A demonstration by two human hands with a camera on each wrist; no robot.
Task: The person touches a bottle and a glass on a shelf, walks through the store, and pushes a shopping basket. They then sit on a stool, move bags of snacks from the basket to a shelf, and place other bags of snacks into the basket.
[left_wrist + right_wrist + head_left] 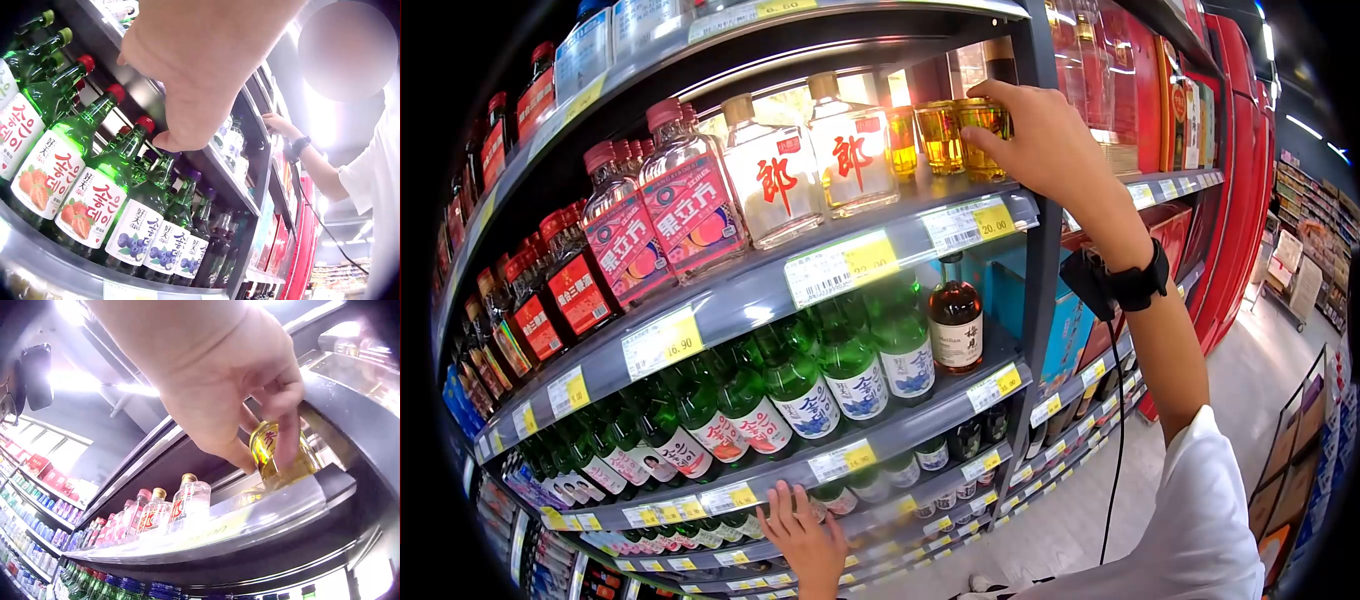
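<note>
My right hand [1045, 135] grips a small glass jar of golden-yellow liquor [983, 150] at the right end of a shelf, thumb at one side and fingers over the other. In the right wrist view the jar [267, 450] stands close to the shelf's front edge, partly covered by the fingers. Similar yellow jars [941, 140] stand just left of it. Lower down, my left hand [808, 540] rests on a shelf's front edge with its fingers spread. Green bottles with fruit labels [90, 203] stand near that hand in the left wrist view.
Clear square bottles with red characters [772, 180] and pink-labelled bottles [695, 215] fill the same shelf leftward. A dark upright post [1040, 200] borders the shelf end. One dark amber bottle [956, 320] stands below. A black cable [1116, 440] hangs from the right wrist.
</note>
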